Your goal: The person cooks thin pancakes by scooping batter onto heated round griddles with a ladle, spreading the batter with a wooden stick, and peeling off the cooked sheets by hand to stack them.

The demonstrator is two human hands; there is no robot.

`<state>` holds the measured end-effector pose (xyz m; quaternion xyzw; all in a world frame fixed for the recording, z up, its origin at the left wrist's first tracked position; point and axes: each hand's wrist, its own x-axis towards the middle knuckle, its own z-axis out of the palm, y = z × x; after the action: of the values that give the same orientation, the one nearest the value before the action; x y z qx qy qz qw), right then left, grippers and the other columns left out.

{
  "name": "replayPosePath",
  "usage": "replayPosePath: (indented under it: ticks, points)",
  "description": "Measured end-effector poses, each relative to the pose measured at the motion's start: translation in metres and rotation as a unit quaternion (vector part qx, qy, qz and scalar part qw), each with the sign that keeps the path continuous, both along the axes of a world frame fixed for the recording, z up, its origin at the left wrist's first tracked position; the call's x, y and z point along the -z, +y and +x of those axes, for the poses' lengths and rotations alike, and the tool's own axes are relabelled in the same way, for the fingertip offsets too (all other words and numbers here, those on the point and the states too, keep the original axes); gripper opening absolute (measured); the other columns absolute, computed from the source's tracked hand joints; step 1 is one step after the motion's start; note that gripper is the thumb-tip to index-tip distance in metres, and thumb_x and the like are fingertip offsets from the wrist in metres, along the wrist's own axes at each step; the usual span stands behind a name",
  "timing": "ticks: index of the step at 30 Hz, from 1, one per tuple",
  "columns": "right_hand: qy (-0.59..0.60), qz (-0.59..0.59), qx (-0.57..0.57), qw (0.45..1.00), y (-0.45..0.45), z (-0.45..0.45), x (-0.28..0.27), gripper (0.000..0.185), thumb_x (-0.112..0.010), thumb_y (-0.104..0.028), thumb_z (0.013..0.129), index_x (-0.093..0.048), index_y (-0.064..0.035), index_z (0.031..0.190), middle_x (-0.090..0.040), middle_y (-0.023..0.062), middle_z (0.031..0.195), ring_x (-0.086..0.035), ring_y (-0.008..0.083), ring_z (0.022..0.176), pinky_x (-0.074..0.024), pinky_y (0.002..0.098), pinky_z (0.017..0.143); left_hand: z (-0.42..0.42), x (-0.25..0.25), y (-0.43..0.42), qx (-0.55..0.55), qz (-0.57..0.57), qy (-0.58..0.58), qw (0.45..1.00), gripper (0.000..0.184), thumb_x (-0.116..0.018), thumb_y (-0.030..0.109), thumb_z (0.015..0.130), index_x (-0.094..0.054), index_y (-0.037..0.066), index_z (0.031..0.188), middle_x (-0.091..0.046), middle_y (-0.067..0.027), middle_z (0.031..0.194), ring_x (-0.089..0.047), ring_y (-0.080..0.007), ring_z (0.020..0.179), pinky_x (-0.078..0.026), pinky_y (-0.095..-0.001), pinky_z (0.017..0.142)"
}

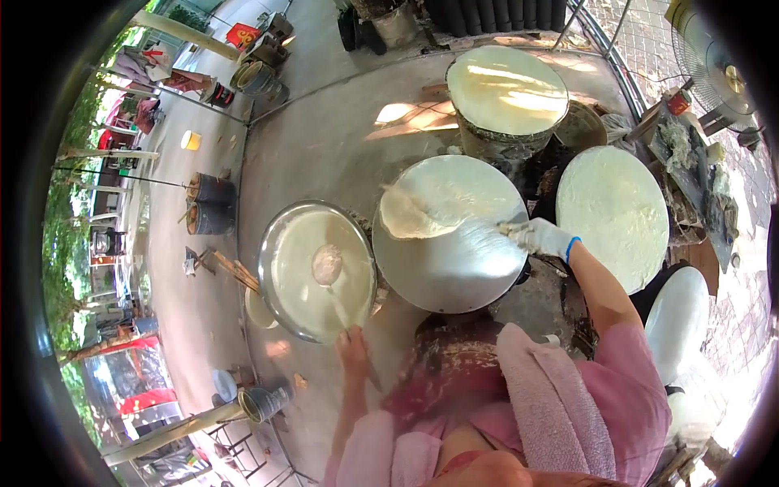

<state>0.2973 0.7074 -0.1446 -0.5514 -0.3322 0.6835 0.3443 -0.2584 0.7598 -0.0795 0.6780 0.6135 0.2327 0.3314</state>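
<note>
On the left, my left hand is closed around the handle of a ladle. The ladle's round bowl is over pale batter in a wide metal basin. To the right of the basin lies a large round griddle. A patch of batter covers part of its upper left, with a blurred shape along its edge. My right hand wears a whitish glove with a blue band at the wrist. Its fingers are closed at the griddle's right side; what they hold is smeared by motion.
A second round surface coated pale lies right of the griddle, and another on a drum stands beyond it. A fan is at the upper right. Wooden sticks lie beside the basin. Buckets stand farther left.
</note>
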Motion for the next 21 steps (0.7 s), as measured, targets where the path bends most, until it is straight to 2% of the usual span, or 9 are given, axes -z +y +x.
replayPosePath:
  ticks: [4, 6, 8, 10, 12, 15, 18, 20, 21]
  points:
    - [-0.080, -0.096, -0.096, 0.988, -0.016, -0.019, -0.062, 0.036, -0.060, -0.016, 0.095, -0.060, -0.0001, 0.128, -0.061, -0.0001, 0.078, -0.051, 0.0099, 0.054, -0.0404, 0.0243, 0.047, 0.040, -0.055, -0.008, -0.179, -0.210, -0.150, 0.949, 0.024, -0.054, 0.023, 0.099, -0.051, 0.003, 0.086, -0.044, -0.0008, 0.057, -0.039, -0.0096, 0.039, -0.032, -0.0250, 0.035]
    - [0.260, -0.164, 0.035, 0.951, -0.022, 0.007, -0.015, 0.036, -0.061, -0.014, 0.095, -0.061, -0.0043, 0.130, -0.059, -0.0019, 0.079, -0.041, 0.0077, 0.051, -0.0345, 0.0244, 0.047, -0.018, 0.007, -0.010, -0.032, -0.109, 0.035, 0.993, 0.011, -0.057, 0.012, 0.090, -0.055, 0.004, 0.097, -0.052, -0.0136, 0.080, -0.051, -0.0306, 0.065, -0.041, -0.0413, 0.052]
    - [-0.050, -0.036, 0.009, 0.998, -0.006, 0.014, -0.019, 0.034, -0.063, -0.015, 0.095, -0.063, -0.0018, 0.127, -0.059, -0.0044, 0.081, -0.046, 0.0051, 0.062, -0.0388, 0.0226, 0.052, -0.042, 0.029, -0.009, 0.034, -0.057, 0.129, 0.989, 0.016, -0.057, 0.008, 0.087, -0.057, 0.004, 0.103, -0.056, -0.0206, 0.093, -0.057, -0.0417, 0.078, -0.046, -0.0500, 0.062]
    - [-0.089, 0.043, 0.002, 0.995, 0.017, 0.010, -0.030, 0.033, -0.063, -0.017, 0.095, -0.065, -0.0029, 0.125, -0.063, -0.0050, 0.088, -0.046, 0.0046, 0.064, -0.0415, 0.0234, 0.057, -0.031, 0.029, 0.007, 0.025, -0.058, 0.137, 0.989, 0.016, -0.055, 0.011, 0.089, -0.056, 0.003, 0.103, -0.057, -0.0224, 0.096, -0.058, -0.0430, 0.081, -0.046, -0.0513, 0.064]
    - [0.050, 0.022, -0.068, 0.996, 0.023, 0.010, 0.000, 0.035, -0.064, -0.020, 0.094, -0.065, -0.0033, 0.124, -0.057, -0.0057, 0.077, -0.044, 0.0063, 0.062, -0.0398, 0.0245, 0.055, -0.010, 0.013, 0.024, 0.042, -0.060, 0.160, 0.984, 0.018, -0.054, 0.015, 0.092, -0.056, 0.001, 0.104, -0.058, -0.0255, 0.098, -0.059, -0.0446, 0.084, -0.047, -0.0527, 0.067]
    - [-0.100, -0.036, -0.131, 0.986, 0.002, -0.018, -0.059, 0.034, -0.066, -0.021, 0.093, -0.068, -0.0029, 0.121, -0.053, -0.0026, 0.065, -0.043, 0.0075, 0.056, -0.0385, 0.0265, 0.050, 0.041, -0.032, 0.042, 0.036, -0.064, 0.184, 0.980, 0.025, -0.050, 0.022, 0.096, -0.055, 0.000, 0.106, -0.061, -0.0301, 0.095, -0.060, -0.0461, 0.087, -0.047, -0.0543, 0.071]
    - [0.245, -0.204, 0.032, 0.948, -0.014, 0.011, -0.017, 0.034, -0.064, -0.020, 0.094, -0.066, -0.0055, 0.125, -0.053, -0.0046, 0.070, -0.041, 0.0066, 0.057, -0.0380, 0.0258, 0.050, 0.065, -0.035, 0.059, 0.064, -0.035, 0.240, 0.968, 0.030, -0.047, 0.027, 0.099, -0.055, -0.001, 0.104, -0.063, -0.0313, 0.088, -0.063, -0.0455, 0.085, -0.048, -0.0550, 0.070]
    - [-0.117, 0.024, 0.006, 0.993, -0.018, 0.011, -0.020, 0.036, -0.063, -0.015, 0.095, -0.062, -0.0057, 0.130, -0.057, -0.0059, 0.078, -0.041, 0.0060, 0.060, -0.0387, 0.0249, 0.052, 0.073, -0.032, 0.067, 0.098, -0.002, 0.276, 0.956, 0.030, -0.049, 0.028, 0.099, -0.055, -0.001, 0.102, -0.064, -0.0299, 0.083, -0.064, -0.0455, 0.081, -0.049, -0.0548, 0.069]
    - [-0.138, 0.049, 0.027, 0.989, -0.010, 0.008, -0.030, 0.038, -0.062, -0.016, 0.096, -0.060, -0.0049, 0.132, -0.059, -0.0070, 0.081, -0.042, 0.0053, 0.061, -0.0396, 0.0241, 0.054, 0.076, -0.030, 0.070, 0.113, 0.015, 0.287, 0.951, 0.029, -0.051, 0.028, 0.098, -0.055, 0.000, 0.100, -0.064, -0.0287, 0.081, -0.064, -0.0459, 0.078, -0.050, -0.0544, 0.068]
